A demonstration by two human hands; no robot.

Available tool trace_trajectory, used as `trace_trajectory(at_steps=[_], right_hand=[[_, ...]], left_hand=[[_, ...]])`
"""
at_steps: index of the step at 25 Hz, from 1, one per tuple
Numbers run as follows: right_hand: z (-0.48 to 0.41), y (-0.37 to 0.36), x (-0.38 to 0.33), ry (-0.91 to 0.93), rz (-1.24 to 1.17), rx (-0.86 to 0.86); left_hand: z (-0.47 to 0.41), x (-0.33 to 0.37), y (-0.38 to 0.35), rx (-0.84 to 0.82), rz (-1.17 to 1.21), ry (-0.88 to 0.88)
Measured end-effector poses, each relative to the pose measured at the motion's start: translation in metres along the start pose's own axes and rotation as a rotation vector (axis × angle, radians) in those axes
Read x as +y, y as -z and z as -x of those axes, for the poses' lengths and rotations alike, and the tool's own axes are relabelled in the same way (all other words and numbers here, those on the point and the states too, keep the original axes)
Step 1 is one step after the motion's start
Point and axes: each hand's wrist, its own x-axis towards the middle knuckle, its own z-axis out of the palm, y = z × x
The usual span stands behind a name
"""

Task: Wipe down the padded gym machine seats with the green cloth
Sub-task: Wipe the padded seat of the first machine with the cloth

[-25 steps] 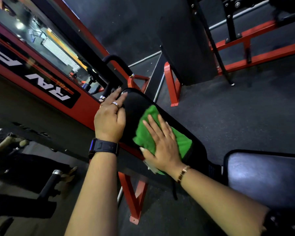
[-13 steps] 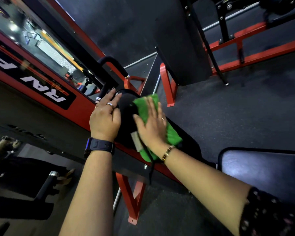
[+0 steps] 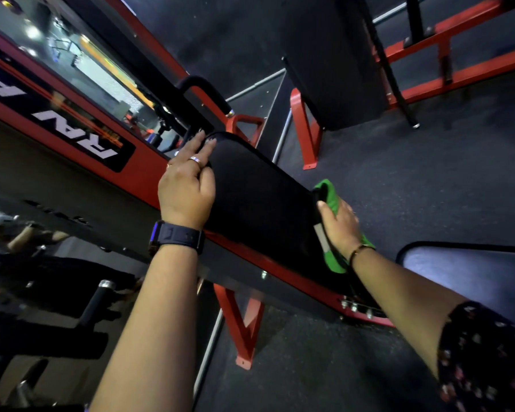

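Black padded seat (image 3: 259,203) above open dark floor (image 3: 428,173). Left hand (image 3: 188,188) lies flat at its left edge; right hand (image 3: 341,226) presses the green cloth (image 3: 329,191) over the right edge, finger curl unclear.

The padded seat (image 3: 259,200) is smooth black vinyl with a dull sheen. The green cloth (image 3: 329,191) looks soft, matt fabric. The machine frame (image 3: 305,135) is glossy red-painted metal, and the floor (image 3: 428,173) is dark, grainy, matt rubber.
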Motion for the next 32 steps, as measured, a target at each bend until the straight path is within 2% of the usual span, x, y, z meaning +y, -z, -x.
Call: trace_trajectory(at_steps=[5, 10, 14, 17, 18, 24, 27, 29, 32], right_hand=[[0.004, -0.002, 0.056, -0.261, -0.039, 0.022], [0.042, -0.013, 0.083, -0.550, -0.368, 0.175], [0.069, -0.026, 0.070, -0.728, -0.392, 0.294], [0.079, -0.034, 0.016, -0.886, -0.340, 0.296], [0.080, -0.036, -0.009, -0.887, -0.364, 0.281], [0.094, -0.049, -0.148, -0.629, -0.401, 0.237], [0.095, -0.050, -0.204, -0.447, -0.285, 0.160], [0.095, -0.048, -0.223, -0.282, -0.201, 0.126], [0.098, -0.048, -0.195, -0.053, -0.066, 0.153]], left_hand=[[0.002, 0.000, 0.001, 0.017, 0.023, 0.012], [0.002, -0.001, 0.001, 0.031, 0.041, 0.004], [0.003, -0.002, 0.000, 0.029, 0.047, 0.005], [0.003, -0.002, -0.001, 0.023, 0.049, 0.010], [0.003, -0.002, 0.000, 0.021, 0.043, 0.008], [0.002, -0.001, 0.002, -0.025, -0.013, -0.013], [0.000, 0.000, 0.005, -0.047, -0.021, -0.028], [0.000, 0.001, 0.008, -0.069, -0.023, -0.012], [0.001, 0.000, 0.007, -0.074, -0.025, -0.020]])
